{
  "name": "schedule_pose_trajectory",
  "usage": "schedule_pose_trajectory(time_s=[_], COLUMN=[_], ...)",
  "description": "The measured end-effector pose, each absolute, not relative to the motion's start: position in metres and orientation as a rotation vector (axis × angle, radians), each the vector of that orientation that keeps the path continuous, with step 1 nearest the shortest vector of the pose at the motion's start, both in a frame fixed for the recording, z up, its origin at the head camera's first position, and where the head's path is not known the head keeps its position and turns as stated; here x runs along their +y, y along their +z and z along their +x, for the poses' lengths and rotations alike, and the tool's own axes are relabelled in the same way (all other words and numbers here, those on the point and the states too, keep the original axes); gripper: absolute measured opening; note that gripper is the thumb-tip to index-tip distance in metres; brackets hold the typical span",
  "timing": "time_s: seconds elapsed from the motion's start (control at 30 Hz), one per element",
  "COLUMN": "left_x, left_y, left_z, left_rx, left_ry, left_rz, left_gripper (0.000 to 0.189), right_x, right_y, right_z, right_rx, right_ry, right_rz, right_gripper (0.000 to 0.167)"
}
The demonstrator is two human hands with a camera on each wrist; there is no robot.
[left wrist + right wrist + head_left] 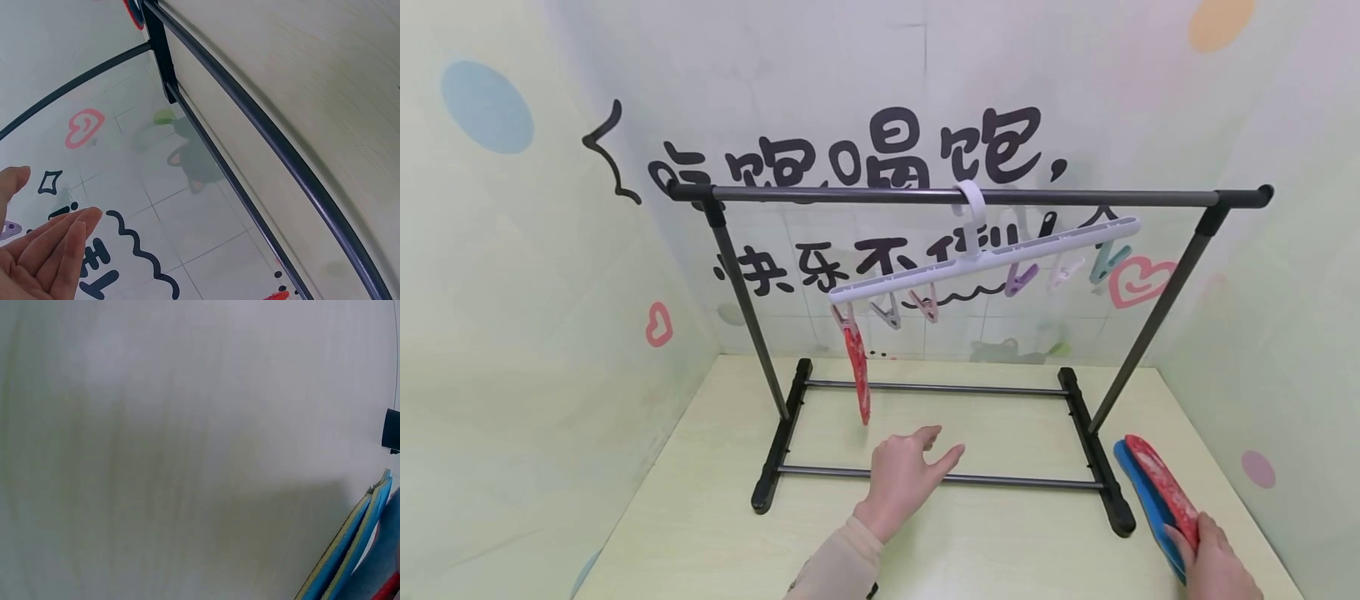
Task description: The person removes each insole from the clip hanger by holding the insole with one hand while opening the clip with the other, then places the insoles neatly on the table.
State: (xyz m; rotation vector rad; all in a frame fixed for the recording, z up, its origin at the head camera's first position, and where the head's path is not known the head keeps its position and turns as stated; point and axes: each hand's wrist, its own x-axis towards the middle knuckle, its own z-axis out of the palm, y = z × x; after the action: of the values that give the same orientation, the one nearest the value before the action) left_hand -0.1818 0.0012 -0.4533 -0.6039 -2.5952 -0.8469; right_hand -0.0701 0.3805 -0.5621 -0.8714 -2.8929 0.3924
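Observation:
A lilac clip hanger (925,273) hangs tilted from the rack's top bar, lower at its left end. At that end a clip (844,319) holds a red insole (858,375), seen nearly edge-on. My left hand (901,479) hovers above the rack's base, thumb and fingers apart with nothing between them; these fingers (56,250) also show in the left wrist view. At the right, my right hand (1213,558) grips the near end of another red insole (1161,479). Blue insoles (1142,492) lie beneath it, their yellowish edges visible in the right wrist view.
The dark metal rack (966,197) stands on a pale wooden table (700,517), with black feet (775,454) and two low crossbars. Several pastel clips, including a purple clip (1021,279) and a teal clip (1108,261), dangle from the hanger. Printed walls surround the table.

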Motion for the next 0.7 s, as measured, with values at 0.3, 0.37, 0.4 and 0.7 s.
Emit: schedule_pose_trajectory(time_s=[0.3,0.37,0.4,0.7], left_x=[0.0003,0.0000,-0.0002,-0.0016], left_y=[-0.4537,-0.4536,-0.4534,-0.4537], left_z=[-0.1816,-0.1816,-0.1816,-0.1814], left_rx=[-2.569,-2.569,-2.569,-2.556], left_ry=[-0.829,-0.823,-0.823,-0.817], left_rz=[-0.605,-0.606,-0.607,-0.609], left_gripper=[0.040,0.040,0.040,0.039], right_x=[0.3762,0.3757,0.3757,0.3708], right_y=[-0.5618,-0.5620,-0.5623,-0.5638], right_z=[-0.0702,-0.0707,-0.0707,-0.0747], right_rx=[-2.943,-2.947,-2.948,-2.898], right_ry=[0.366,0.366,0.372,0.388], right_rz=[-0.973,-0.993,-0.999,-0.952], right_gripper=[0.077,0.077,0.075,0.066])
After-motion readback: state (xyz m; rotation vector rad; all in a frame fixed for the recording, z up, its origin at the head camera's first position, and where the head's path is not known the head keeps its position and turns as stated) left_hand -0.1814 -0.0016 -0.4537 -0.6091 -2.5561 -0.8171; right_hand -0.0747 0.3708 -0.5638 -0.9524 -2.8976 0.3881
